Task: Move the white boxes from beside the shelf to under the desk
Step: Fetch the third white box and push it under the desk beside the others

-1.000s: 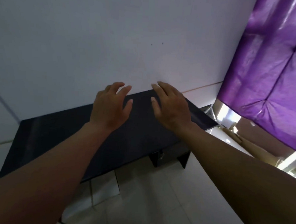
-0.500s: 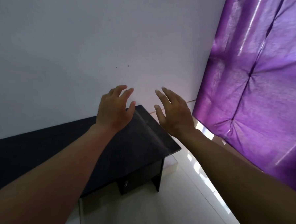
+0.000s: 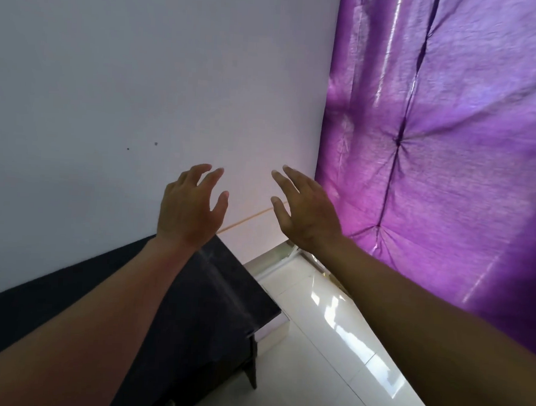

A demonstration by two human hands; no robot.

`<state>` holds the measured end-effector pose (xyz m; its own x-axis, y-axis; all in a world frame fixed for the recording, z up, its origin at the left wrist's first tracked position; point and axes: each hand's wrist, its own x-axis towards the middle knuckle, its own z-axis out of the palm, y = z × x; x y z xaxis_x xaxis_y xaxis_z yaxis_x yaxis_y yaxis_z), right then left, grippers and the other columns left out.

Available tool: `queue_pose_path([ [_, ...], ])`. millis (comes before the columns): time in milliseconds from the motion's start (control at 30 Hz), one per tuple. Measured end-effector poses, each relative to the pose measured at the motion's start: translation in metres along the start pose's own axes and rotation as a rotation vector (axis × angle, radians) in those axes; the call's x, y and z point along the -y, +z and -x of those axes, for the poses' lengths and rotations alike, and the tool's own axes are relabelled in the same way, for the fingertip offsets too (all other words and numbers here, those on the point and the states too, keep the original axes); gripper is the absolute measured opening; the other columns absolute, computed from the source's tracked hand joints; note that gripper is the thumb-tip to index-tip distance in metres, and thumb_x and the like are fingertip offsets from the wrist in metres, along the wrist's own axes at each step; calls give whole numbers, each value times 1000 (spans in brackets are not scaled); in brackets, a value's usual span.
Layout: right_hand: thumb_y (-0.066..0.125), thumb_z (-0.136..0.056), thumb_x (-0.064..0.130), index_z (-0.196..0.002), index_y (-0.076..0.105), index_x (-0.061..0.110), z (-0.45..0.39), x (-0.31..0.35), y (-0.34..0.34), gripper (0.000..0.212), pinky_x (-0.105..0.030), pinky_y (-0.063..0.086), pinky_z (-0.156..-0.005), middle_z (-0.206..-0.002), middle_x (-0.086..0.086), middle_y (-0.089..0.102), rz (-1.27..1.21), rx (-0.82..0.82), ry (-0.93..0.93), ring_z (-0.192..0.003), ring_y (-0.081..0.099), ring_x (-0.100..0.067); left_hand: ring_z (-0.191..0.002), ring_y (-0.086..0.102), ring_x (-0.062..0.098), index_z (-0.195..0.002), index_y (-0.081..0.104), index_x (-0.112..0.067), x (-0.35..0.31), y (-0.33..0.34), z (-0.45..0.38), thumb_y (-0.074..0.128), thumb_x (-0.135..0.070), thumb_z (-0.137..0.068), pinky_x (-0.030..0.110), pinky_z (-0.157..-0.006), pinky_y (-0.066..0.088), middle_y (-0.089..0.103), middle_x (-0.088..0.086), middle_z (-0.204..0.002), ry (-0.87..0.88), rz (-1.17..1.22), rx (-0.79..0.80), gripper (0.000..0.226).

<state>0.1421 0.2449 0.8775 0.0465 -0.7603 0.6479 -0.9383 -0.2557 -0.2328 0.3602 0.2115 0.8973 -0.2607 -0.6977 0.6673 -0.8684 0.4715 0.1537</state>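
Both hands are raised in mid-frame with nothing in them: the left hand (image 3: 192,208) has its fingers spread and slightly curled, and the right hand (image 3: 306,212) is likewise splayed, palm turned inward. They sit near each other but apart, in front of the pale wall (image 3: 143,72). The dark desk (image 3: 217,309) fills the lower left, its corner just beside a low white edge on the floor (image 3: 277,332) that may be a white box (too little shows to be sure). No shelf is in view.

The main risk, as I judge it, is orientation: the gaze points at wall and purple curtain (image 3: 449,150), so the boxes must be found first. The glossy tiled floor (image 3: 330,361) could be slippery under a load, and the desk's sharp corner invites a knock when stooping to slide a box beneath.
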Motion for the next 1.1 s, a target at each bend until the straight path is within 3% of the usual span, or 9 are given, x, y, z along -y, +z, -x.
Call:
queue_pose_path([
  [433, 50, -99, 32, -147, 43, 21, -56, -200, 58, 50, -42, 35, -110, -152, -8, 44, -101, 69, -32, -138, 41, -25, -121, 57, 29, -134, 58, -13, -78, 167, -74, 57, -36, -95, 46, -97, 46, 56, 10, -139, -107, -43, 39, 44],
  [667, 42, -98, 40, -147, 44, 22, -68, -295, 106, 52, -44, 39, -110, -152, -6, 44, -214, 200, -73, -137, 44, -25, -120, 57, 26, -134, 57, -13, -132, 256, -87, 57, -34, -95, 46, -96, 47, 56, 8, -137, -301, -31, 62, 44],
  [900, 48, -97, 35, -143, 49, 16, -69, -347, 186, 49, -43, 44, -106, -146, -11, 50, -306, 265, -73, -132, 49, -27, -120, 56, 28, -133, 56, -11, -122, 342, -78, 49, -38, -94, 50, -96, 50, 58, 10, -133, -456, -15, 109, 48],
  [1000, 48, -98, 35, -145, 47, 17, -59, -365, 227, 50, -42, 39, -111, -149, -10, 47, -320, 329, -47, -135, 46, -26, -121, 56, 27, -135, 53, -14, -109, 385, -66, 44, -44, -93, 52, -95, 51, 57, 10, -134, -541, 16, 154, 53],
  [1100, 47, -100, 37, -148, 42, 22, -49, -381, 269, 50, -32, 25, -113, -154, -5, 40, -318, 401, 18, -140, 38, -22, -120, 56, 26, -135, 52, -15, -100, 426, -53, 41, -46, -94, 51, -94, 52, 56, 10, -134, -598, 36, 198, 54],
])
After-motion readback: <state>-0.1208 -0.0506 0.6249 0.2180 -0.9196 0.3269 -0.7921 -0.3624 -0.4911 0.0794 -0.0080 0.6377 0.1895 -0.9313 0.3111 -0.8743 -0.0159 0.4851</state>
